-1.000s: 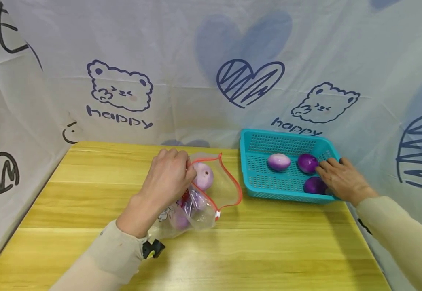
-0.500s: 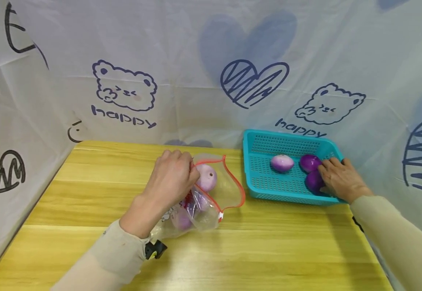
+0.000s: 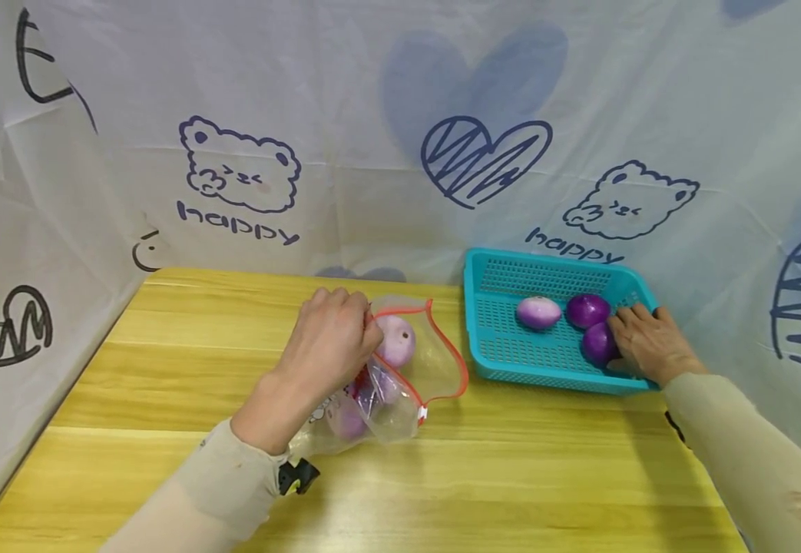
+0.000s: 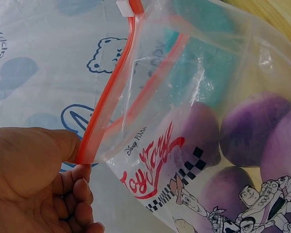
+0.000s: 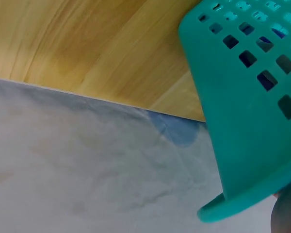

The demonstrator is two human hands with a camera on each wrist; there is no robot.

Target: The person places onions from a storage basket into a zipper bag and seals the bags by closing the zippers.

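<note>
My left hand (image 3: 327, 338) pinches the red zip edge of a clear zip bag (image 4: 155, 131) printed with cartoon figures, and its mouth gapes to the right. Inside the bag lie several red onions, one pale onion (image 3: 396, 342) near the mouth. My right hand (image 3: 652, 346) reaches over the right side of the turquoise basket (image 3: 538, 372), fingers and thumb around a dark red onion (image 3: 599, 343). Another dark onion (image 3: 587, 310) touches it from behind, and a paler onion (image 3: 538, 313) lies to their left. In the right wrist view the basket wall hides the grip.
The bag and basket stand on a yellow wooden table (image 3: 441, 491). A white cloth (image 3: 359, 192) with printed bears and hearts hangs behind it and down the left side. The table's right edge runs close by the basket.
My right hand has shifted slightly left within the basket, and the gripped onion has moved up against the dark one behind it. The left hand keeps its pinch on the bag.
</note>
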